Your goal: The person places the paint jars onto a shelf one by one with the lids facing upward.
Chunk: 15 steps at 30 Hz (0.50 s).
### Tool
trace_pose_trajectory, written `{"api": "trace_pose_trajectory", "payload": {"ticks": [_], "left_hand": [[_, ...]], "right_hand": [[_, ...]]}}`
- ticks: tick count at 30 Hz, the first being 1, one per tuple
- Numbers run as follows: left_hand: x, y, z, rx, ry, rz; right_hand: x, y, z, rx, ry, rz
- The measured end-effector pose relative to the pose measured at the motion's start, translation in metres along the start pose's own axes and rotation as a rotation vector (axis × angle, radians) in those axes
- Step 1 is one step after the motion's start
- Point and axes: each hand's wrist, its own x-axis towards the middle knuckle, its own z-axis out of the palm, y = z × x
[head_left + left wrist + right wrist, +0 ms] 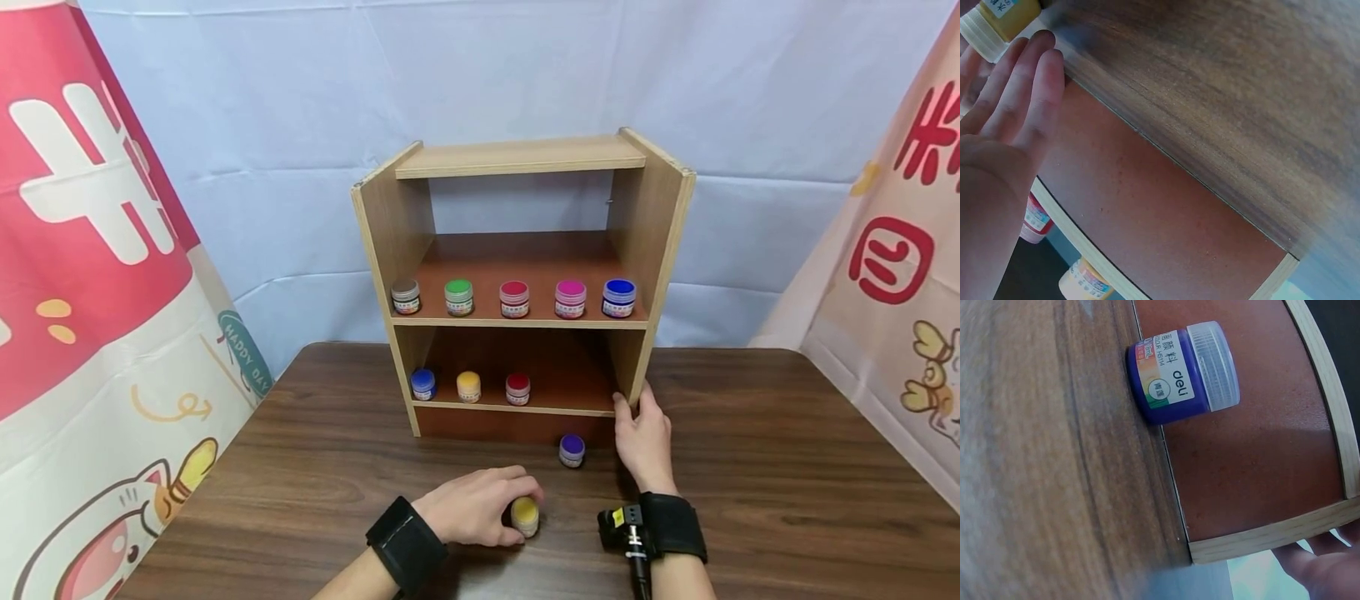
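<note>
My left hand [487,507] pinches a yellow paint jar [525,517] by its sides, low at the table in front of the shelf. At the upper left of the left wrist view, the same yellow jar [1013,22] shows partly, with extended fingers [1032,94] beside it. My right hand [643,433] grips the lower right side panel of the small wooden shelf [521,158], thumb on the inner side and fingers outside. Between the hands, a purple paint jar [572,451] stands upright on the table before the shelf's base; its label is readable in the right wrist view.
On the middle board stand a dark, a green, a red, a pink and a blue jar [618,298]. The lower board holds a blue jar [423,384], a yellow-orange jar [468,387] and a red jar [517,389]. Printed curtains flank the brown table [750,467].
</note>
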Motion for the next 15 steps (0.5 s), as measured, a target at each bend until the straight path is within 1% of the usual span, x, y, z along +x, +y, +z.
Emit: {"api": "trace_pose_trajectory", "payload": {"ticks": [5, 10, 15], "left_hand": [[-0.0006, -0.0001, 0.0016, -0.002, 0.022, -0.014], [0.0007, -0.0002, 0.0024, 0.007, 0.044, 0.003], [0.0008, 0.0005, 0.0022, 0.025, 0.051, 0.004]], "right_hand": [[-0.0003, 0.0016, 0.0017, 0.001, 0.001, -0.002], [0.0003, 0.002, 0.0014, 0.003, 0.006, -0.004], [0.0005, 0.0012, 0.0008, 0.001, 0.006, 0.002]]}}
